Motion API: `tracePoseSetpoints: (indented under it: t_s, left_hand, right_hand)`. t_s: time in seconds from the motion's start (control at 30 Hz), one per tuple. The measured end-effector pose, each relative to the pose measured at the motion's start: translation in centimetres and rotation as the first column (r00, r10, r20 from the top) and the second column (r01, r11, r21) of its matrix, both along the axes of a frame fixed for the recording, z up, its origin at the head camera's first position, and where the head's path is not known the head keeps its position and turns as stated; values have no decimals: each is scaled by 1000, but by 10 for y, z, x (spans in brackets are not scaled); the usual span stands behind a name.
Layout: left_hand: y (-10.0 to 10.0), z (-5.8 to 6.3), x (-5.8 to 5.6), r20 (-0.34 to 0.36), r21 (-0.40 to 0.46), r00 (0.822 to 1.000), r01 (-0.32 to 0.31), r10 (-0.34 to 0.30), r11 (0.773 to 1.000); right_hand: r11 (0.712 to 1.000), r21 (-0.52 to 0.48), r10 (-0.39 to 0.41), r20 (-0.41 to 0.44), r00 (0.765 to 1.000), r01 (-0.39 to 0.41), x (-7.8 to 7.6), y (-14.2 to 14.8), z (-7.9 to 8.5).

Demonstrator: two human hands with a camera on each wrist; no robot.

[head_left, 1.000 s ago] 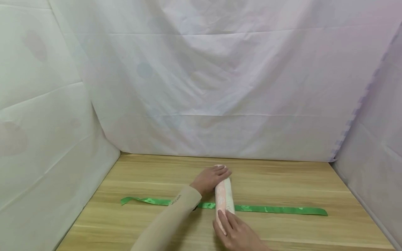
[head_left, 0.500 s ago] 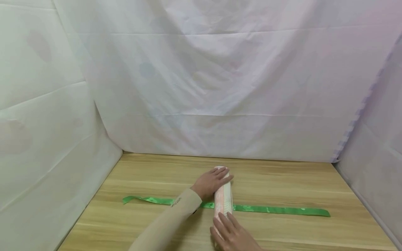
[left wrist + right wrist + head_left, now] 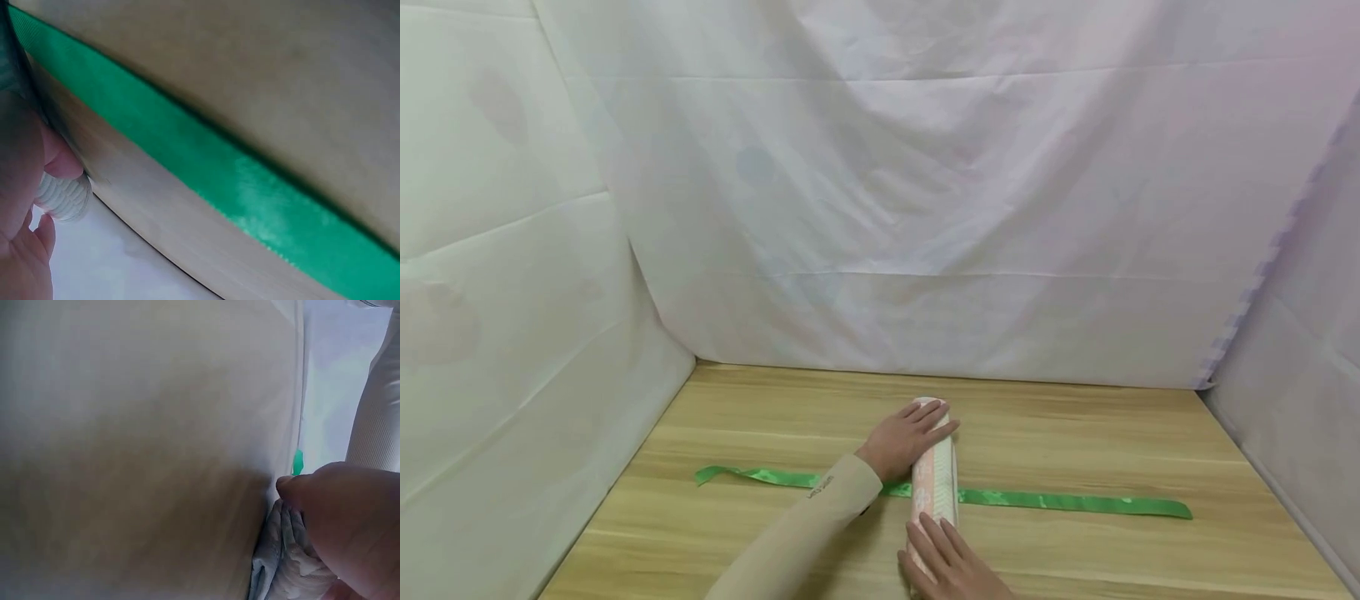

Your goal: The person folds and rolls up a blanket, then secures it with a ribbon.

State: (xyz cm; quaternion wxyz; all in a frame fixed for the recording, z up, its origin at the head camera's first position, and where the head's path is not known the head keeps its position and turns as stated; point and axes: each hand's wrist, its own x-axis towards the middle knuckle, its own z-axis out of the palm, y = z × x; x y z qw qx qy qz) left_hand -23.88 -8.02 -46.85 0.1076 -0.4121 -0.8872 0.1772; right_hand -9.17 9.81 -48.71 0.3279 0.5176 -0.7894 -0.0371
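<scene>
A rolled-up cloth (image 3: 934,482), patterned in pink and white, lies lengthwise away from me on the wooden table. My left hand (image 3: 904,440) rests across its far end, fingers extended over the top. At the near end, my right hand (image 3: 951,560) lies on the roll with its fingers spread and fairly straight. Beneath the roll a green ribbon (image 3: 1060,502) runs crosswise, showing on both sides. The left wrist view has the ribbed white end of the cloth (image 3: 65,199) beside the thumb. Folded layers of the cloth (image 3: 281,550) appear under my right thumb in the right wrist view.
The wooden table (image 3: 1075,442) carries the ribbon, whose left tip is twisted. A pale fabric backdrop (image 3: 887,208) hangs along the back edge, and similar sheets stand at the left (image 3: 512,333) and right (image 3: 1307,350).
The right hand has shifted slightly left and toward me, its fingers spreading over the roll. The left hand's fingers have spread a little. The roll has turned slightly, and its pattern faces up more.
</scene>
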Motion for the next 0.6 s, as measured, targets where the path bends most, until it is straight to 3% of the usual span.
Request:
tracePoseSetpoints:
  t_s: [0.37,0.6]
  left_hand:
    - [0,-2,0,-6,-22,999,-32,32,999]
    - [1,1,2,-12,-46,998,-55,54,997]
  right_hand:
    - [1000,-13,6,-17,1000,-6,-1,0,-3]
    - [999,42,-15,29,999,13,1,2,4]
